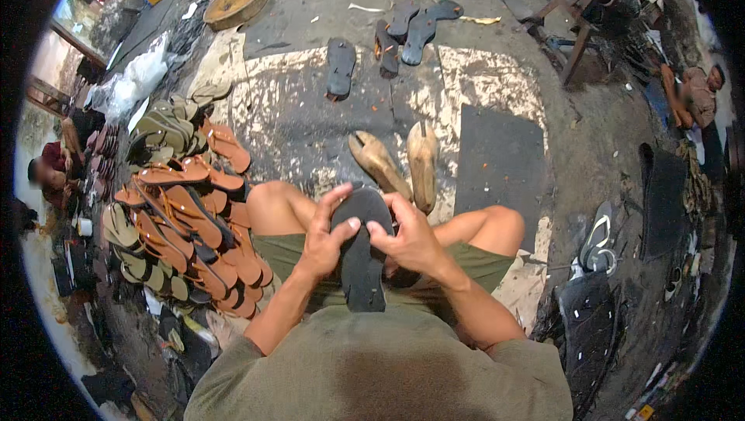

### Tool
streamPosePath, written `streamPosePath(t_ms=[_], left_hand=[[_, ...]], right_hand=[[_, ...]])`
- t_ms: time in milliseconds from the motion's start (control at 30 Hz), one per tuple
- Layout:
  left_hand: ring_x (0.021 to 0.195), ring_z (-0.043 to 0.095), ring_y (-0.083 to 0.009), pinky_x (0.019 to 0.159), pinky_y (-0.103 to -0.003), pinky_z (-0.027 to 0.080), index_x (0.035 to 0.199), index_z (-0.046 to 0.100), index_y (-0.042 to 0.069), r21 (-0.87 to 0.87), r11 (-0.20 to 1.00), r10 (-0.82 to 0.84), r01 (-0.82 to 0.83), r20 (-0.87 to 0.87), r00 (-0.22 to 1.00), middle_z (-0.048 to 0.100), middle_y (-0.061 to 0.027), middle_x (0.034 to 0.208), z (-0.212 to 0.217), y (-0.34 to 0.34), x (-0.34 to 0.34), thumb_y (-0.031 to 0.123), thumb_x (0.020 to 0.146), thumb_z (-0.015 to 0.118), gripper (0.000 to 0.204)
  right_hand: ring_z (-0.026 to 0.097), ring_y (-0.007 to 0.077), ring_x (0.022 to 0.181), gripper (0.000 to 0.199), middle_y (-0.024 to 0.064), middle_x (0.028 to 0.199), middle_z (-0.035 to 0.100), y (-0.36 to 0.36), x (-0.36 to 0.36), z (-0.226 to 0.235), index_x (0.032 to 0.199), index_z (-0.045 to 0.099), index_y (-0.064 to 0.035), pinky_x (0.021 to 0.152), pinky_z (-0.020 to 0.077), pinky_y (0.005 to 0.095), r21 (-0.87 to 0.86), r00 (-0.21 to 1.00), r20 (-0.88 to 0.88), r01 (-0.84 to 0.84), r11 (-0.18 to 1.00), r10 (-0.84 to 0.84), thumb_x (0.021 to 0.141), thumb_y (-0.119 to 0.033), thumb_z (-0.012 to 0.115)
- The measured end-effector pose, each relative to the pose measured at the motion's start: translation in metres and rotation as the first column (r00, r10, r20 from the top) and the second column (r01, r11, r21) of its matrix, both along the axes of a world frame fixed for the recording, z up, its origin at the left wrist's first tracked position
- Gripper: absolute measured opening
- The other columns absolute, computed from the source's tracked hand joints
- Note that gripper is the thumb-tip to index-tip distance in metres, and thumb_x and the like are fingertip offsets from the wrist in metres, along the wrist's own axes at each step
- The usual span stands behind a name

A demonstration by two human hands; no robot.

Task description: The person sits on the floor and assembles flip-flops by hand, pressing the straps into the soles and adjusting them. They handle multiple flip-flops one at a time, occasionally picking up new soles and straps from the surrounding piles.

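A black sandal sole (362, 266) is held over my lap, its wide end pointing away from me. My left hand (329, 235) grips its left edge, thumb pressed on the upper face and fingers behind. On the opposite edge, my right hand (403, 236) holds it the same way, the two thumb tips close together near a small hole. Just beyond the hands lie two wooden shoe lasts (379, 161), (423, 163). Farther off, several dark soles (341, 68), (420, 37) rest on the floor.
To my left is a big pile of brown (182, 219) and olive sandals (164, 132). A black sheet (500, 169) lies right of the lasts, and a white-strapped flip-flop (597, 239) farther right. A round wooden block (237, 5) sits far left. Other people (702, 95), (53, 173) sit at both sides.
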State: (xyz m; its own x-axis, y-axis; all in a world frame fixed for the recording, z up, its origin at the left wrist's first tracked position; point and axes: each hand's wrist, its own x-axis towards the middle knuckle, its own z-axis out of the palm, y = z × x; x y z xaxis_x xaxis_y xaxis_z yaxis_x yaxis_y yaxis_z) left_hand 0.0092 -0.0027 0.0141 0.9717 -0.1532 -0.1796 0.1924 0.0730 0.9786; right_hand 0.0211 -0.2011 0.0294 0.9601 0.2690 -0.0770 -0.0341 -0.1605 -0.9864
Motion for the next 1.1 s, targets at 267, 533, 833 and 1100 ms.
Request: streamPosePath(t_ms=[267,533,833,1100], left_hand=[[0.153,0.019,-0.0504,0.124,-0.05,0.023,0.161,0.005,-0.006,0.811,0.581,-0.354,0.07,0.175,0.919,0.016,-0.0376,0.162,-0.006,-0.012,-0.016,0.035,0.084,0.081,0.116],[0.105,0.066,-0.0108,0.09,-0.026,0.054,0.153,0.039,-0.005,-0.09,0.991,0.087,-0.099,-0.137,0.987,0.07,-0.0102,0.124,-0.002,0.047,0.027,0.007,0.1,0.063,0.06],[0.085,0.071,-0.0217,0.074,-0.029,0.051,0.135,0.059,-0.004,0.722,0.626,0.299,-0.294,0.126,0.946,0.074,-0.0204,0.096,0.039,0.057,0.069,0.012,0.098,0.057,0.04],[0.067,0.069,-0.0208,0.061,-0.034,0.053,0.143,0.05,-0.009,0.625,0.644,-0.034,-0.442,0.6,0.799,0.069,-0.0219,0.086,-0.014,0.044,0.042,0.013,0.098,0.061,0.051]], right_hand=[[0.066,0.011,0.09,0.036,0.0064,0.104,0.068,0.014,0.067,-0.023,0.125,0.06,-0.0016,0.068,0.0573,0.0284,0.205,0.977,-0.188,0.144,0.968,-0.105,0.098,-0.023,0.071],[0.061,0.0456,0.121,0.082,0.0331,0.128,0.062,-0.006,0.088,-0.191,0.149,0.038,0.0065,0.105,0.0462,0.051,-0.707,0.995,0.037,-0.036,0.706,0.088,0.087,-0.03,0.078],[0.065,0.0221,0.111,0.064,0.0158,0.123,0.068,-0.01,-0.003,-0.043,0.139,0.052,0.0069,0.099,0.0506,0.0357,0.301,0.995,-0.078,0.088,0.949,-0.067,0.091,-0.029,0.074],[0.066,0.0275,0.115,0.063,0.0227,0.125,0.067,0.044,-0.009,0.0,0.142,0.051,0.0067,0.099,0.0513,0.0396,0.18,0.985,0.007,0.17,0.969,-0.174,0.092,-0.024,0.074]])
